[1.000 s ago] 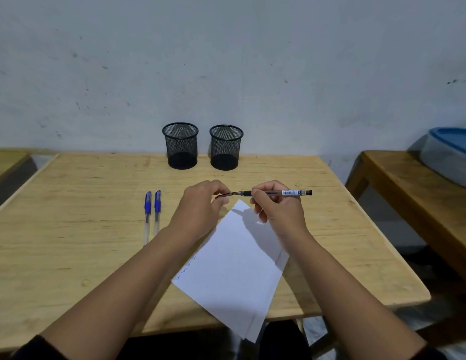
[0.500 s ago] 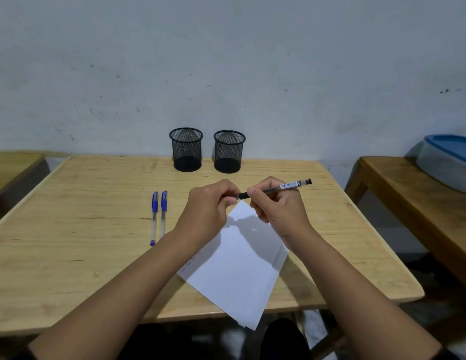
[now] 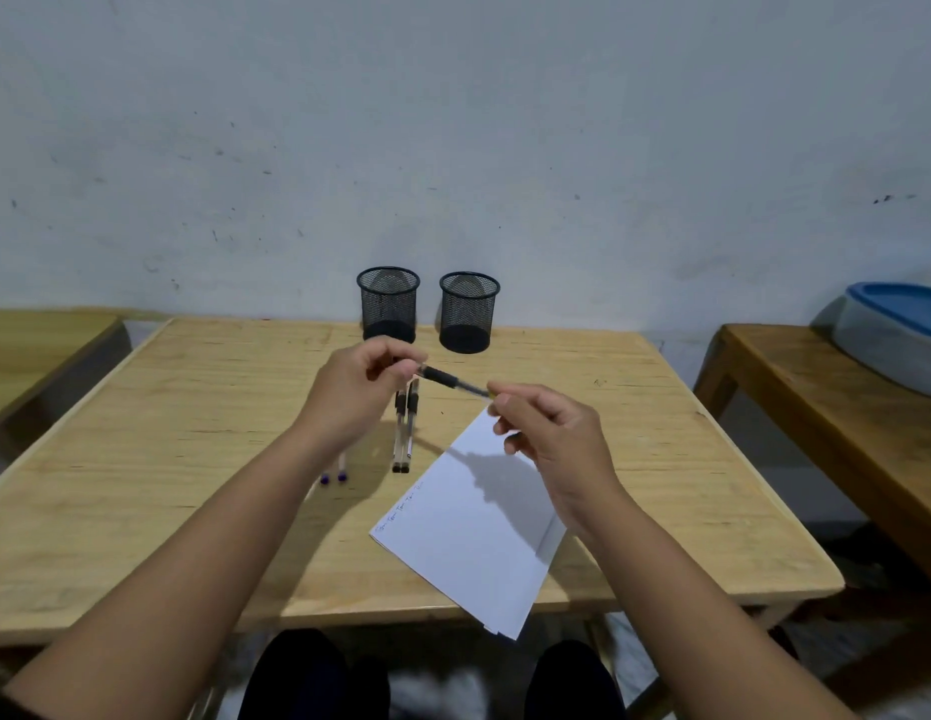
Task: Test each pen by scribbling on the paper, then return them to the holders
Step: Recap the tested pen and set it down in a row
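Above the worktop [image 3: 193, 407], left hand [image 3: 357, 392] and right hand [image 3: 551, 433] both pinch one black pen [image 3: 448, 380]. Risk: cap slips, pen drops, misses paper [image 3: 479, 517].

— What can you not see well here?

— The left hand [image 3: 357, 392] covers the upper ends of the blue pens [image 3: 333, 472], so only their lower tips show. It also hides the front base of the left holder [image 3: 388, 304]. The black pen [image 3: 450, 380] held in the air is blurred, and both its ends go under the fingertips.

— And the paper [image 3: 468, 532]?

— The writing along its left edge is too small to read. The right hand [image 3: 551, 439] covers its far corner.

— Anything cut off?

— The blue-lidded tub [image 3: 894, 335] on the right bench [image 3: 816, 407] is cut by the picture's right edge.
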Available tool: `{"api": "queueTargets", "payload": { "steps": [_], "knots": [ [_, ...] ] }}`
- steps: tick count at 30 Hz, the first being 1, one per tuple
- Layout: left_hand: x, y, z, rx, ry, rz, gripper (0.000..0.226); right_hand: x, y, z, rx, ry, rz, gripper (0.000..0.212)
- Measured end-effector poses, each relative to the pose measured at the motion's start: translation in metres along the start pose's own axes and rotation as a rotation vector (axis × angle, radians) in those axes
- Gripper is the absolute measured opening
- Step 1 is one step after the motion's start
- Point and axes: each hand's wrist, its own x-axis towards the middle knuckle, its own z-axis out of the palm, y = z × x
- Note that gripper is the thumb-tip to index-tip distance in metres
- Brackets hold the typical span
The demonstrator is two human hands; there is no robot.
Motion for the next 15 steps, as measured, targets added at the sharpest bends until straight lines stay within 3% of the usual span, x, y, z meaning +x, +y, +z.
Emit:
{"api": "queueTargets", "payload": {
  "steps": [3,8,15],
  "knots": [
    [-0.001,0.001,0.000,-0.173,-0.001,-0.026,0.024,-0.014,0.009,0.007,-0.145,-0.060,0.028,0.014],
    [-0.006,-0.001,0.013,-0.162,-0.070,-0.016,0.022,-0.015,0.014,0.016,-0.213,-0.059,0.049,0.009],
    [-0.001,-0.004,0.014,-0.100,0.004,-0.007,0.023,-0.001,0.022,0.023,-0.273,-0.003,0.052,0.009]
  ]
}}
